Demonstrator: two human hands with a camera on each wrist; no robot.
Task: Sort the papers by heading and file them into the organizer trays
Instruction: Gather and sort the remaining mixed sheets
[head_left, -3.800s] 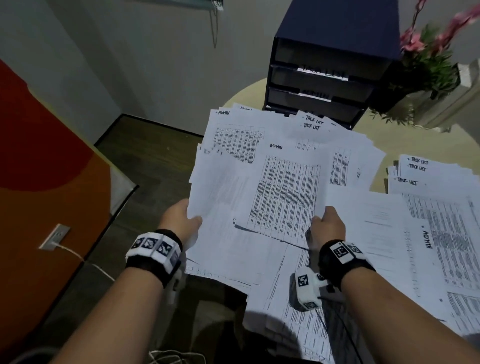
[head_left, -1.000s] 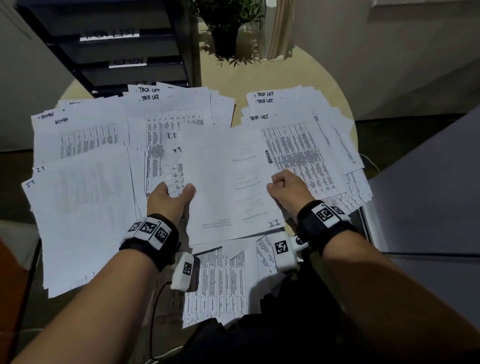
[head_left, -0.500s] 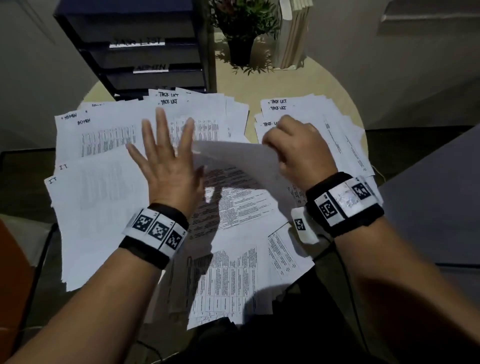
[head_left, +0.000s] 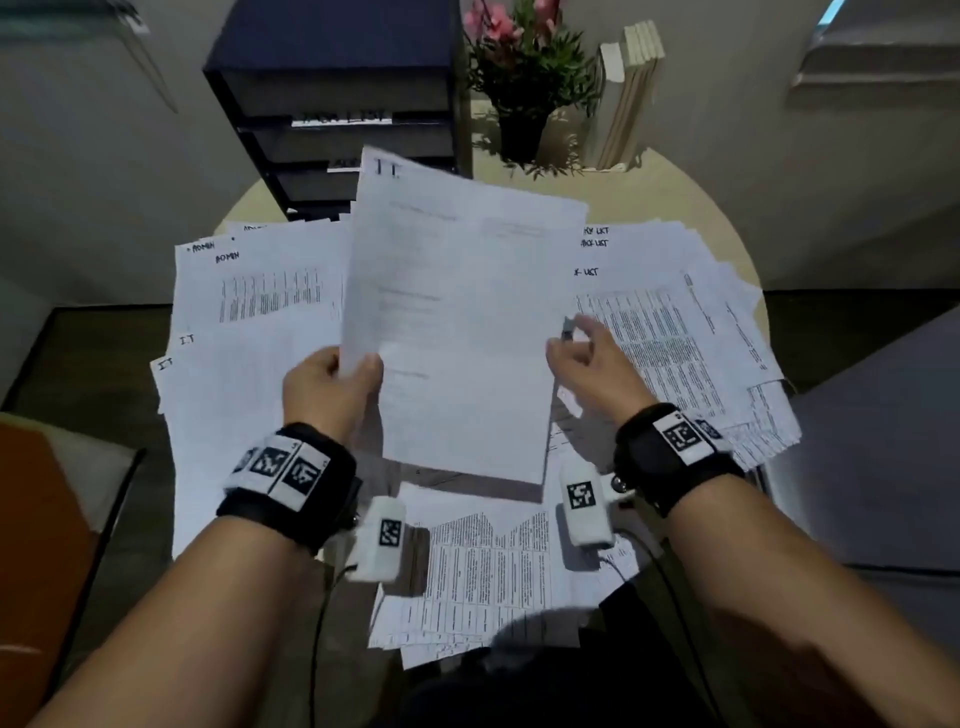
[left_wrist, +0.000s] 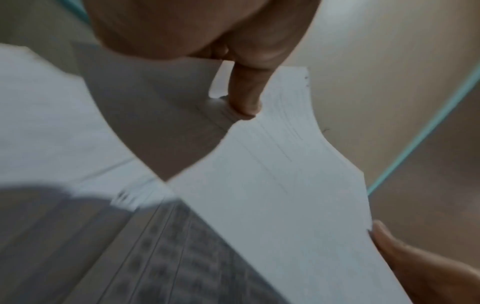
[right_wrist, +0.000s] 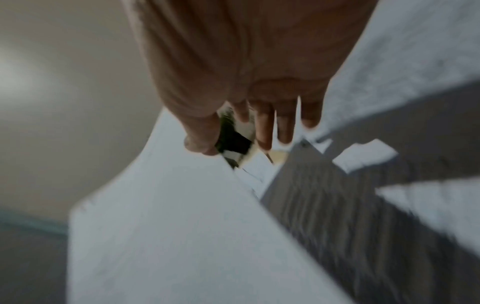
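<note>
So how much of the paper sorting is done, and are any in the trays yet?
Partly done. On the table papers already lie grouped: ADMIN sheets back left, IT sheets near left, task list sheets on the right. In hand: the left hand holds up an IT sheet, with the right hand at its edge. Left: the unsorted pile nearest the person, and filing into the organizer; whether its trays hold papers can't be seen.

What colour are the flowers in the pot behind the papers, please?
Pink flowers, clearest in the head view.
</note>
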